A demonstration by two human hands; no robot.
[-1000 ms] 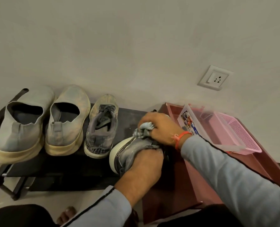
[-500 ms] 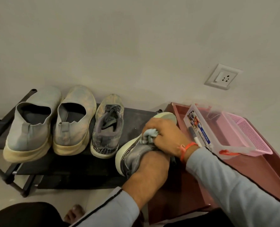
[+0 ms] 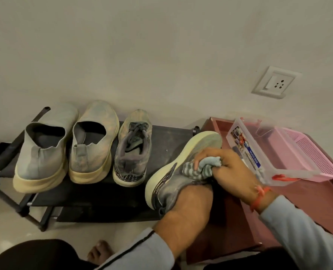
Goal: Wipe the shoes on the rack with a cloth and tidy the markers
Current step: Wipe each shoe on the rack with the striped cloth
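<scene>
my left hand (image 3: pixel 189 203) gripped the grey knit sneaker (image 3: pixel 173 170) by its heel; my right hand (image 3: pixel 229 168) clenched a soft striped cloth (image 3: pixel 198 168) against its upper.

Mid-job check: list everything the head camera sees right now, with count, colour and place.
Slip-on knit shoes: 2, pale grey with cream soles, left end of rack.
Laced sneaker: 1, grey, standing on rack, middle.
Held sneaker: 1, grey with cream sole, tilted on its side, at the rack's right end.
Striped cloth: 1, grey and light blue, pressed on held sneaker.
Black shoe rack: 1, against wall.
Clear plastic box: 1, red latch, on the maroon tray.
Pink mesh basket: 1, behind the box.
Wall socket: 1, white, upper right.
Bare foot: 1, bottom edge.
Left hand: grip on held sneaker.
Right hand: grip on cloth, orange wristband.
</scene>
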